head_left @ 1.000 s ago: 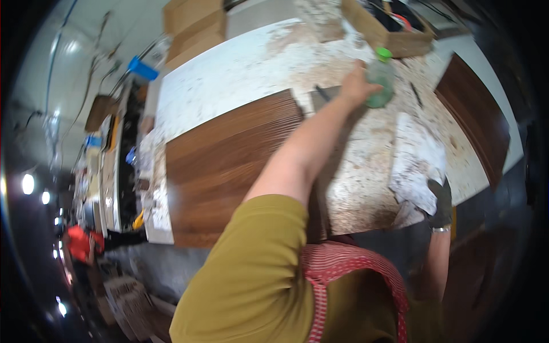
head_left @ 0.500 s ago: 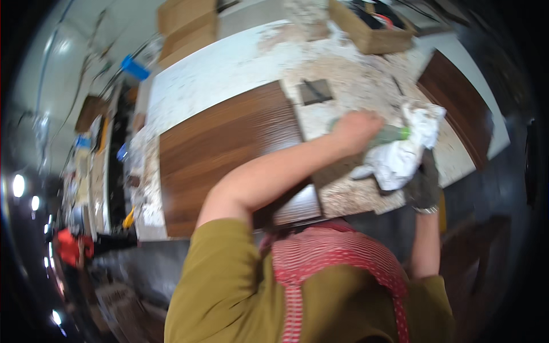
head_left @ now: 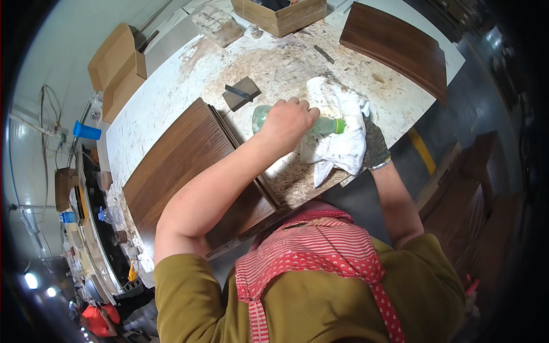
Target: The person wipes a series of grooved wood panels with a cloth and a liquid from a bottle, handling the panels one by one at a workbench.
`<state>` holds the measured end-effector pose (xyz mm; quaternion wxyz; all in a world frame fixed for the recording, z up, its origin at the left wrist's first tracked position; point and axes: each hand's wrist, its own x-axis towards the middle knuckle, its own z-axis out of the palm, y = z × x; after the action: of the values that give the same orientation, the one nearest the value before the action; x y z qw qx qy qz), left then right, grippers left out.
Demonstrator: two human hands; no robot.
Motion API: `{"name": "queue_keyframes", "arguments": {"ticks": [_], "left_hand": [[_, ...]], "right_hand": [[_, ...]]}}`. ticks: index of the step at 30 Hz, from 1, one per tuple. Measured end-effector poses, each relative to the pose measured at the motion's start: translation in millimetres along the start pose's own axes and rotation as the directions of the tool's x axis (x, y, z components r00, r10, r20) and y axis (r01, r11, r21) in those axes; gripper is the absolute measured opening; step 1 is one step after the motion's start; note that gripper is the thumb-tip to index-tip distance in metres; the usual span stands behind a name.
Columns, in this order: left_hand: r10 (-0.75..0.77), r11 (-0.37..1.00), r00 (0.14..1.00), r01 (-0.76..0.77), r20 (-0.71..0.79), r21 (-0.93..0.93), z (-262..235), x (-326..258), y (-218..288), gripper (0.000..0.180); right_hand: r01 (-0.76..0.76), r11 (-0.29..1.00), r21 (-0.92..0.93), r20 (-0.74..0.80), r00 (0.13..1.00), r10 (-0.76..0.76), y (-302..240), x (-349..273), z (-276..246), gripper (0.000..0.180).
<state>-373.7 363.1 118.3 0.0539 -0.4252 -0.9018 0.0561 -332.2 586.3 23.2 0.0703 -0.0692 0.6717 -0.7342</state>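
Note:
My bare left hand is wrapped round a clear green plastic bottle, which lies tilted on its side with its green cap pointing right. The cap is against a crumpled white cloth. My right hand, in a dark glove, grips the cloth's right side; its fingertips are partly hidden behind the folds. Under my left forearm lies a stack of dark brown wood-grain panels. Beyond my left hand is a small dark square pad with a thin dark strip across it.
The stained white worktable carries more brown panels at far right. An open cardboard box, a whitish block and a small jar stand at the back. Another person in red is at lower left.
My view has turned, so the table appears shifted and rotated. The bottle and cloth stay in my hands, the cap still against the cloth.

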Motion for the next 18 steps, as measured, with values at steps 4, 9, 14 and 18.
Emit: {"name": "queue_keyframes", "arguments": {"ticks": [4,9,14,18], "left_hand": [[-0.031,0.994,0.996,0.022,0.083,0.11,-1,14,-18,0.024],[-0.036,0.967,0.986,-0.006,0.161,0.253,-18,19,-35,0.022],[0.053,0.966,0.976,-0.103,0.212,0.236,-32,3,-20,0.021],[0.068,0.952,0.968,-0.135,0.243,0.273,-33,5,-22,0.021]], "right_hand": [[-0.023,0.911,0.411,0.051,0.999,0.003,11,-6,8,0.05],[0.11,0.994,-0.021,0.084,0.991,-0.108,36,-5,-19,0.046],[0.26,0.954,-0.151,-0.099,0.956,-0.277,19,-2,3,0.047],[0.304,0.915,-0.267,-0.085,0.938,-0.336,17,-1,5,0.049]]}}
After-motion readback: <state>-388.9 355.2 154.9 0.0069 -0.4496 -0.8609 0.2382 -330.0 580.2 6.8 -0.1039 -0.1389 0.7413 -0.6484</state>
